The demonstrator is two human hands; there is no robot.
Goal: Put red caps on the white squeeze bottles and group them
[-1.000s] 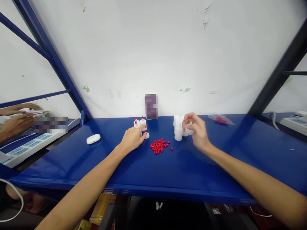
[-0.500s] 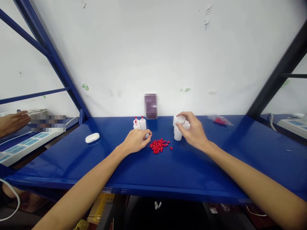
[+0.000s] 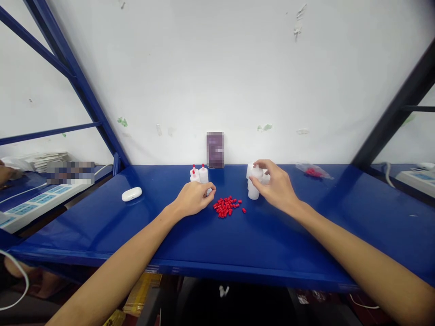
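Note:
My left hand (image 3: 195,198) rests low over the table with thumb and forefinger curled together; whatever they hold, if anything, is hidden. Just behind it stand white bottles with red tips (image 3: 203,174), partly covered by the hand. A patch of white shows behind its fingers. My right hand (image 3: 277,185) grips a small white bottle (image 3: 257,173) between thumb and fingers, its narrow tip pointing up. Other white bottles (image 3: 253,192) stand upright under and behind that hand. Between both hands lies a loose pile of small red caps (image 3: 224,207).
A white earbud case (image 3: 132,194) lies on the blue table (image 3: 210,246) at left. A phone-like panel (image 3: 215,150), blurred out, leans on the wall. A clear bag (image 3: 314,171) with red pieces lies at back right. Power strips (image 3: 44,199) sit beyond the left frame post.
The white bottle in my right hand has turned from showing a flat round end to showing its narrow tip. At far left, another person's hand has drawn back mostly out of view.

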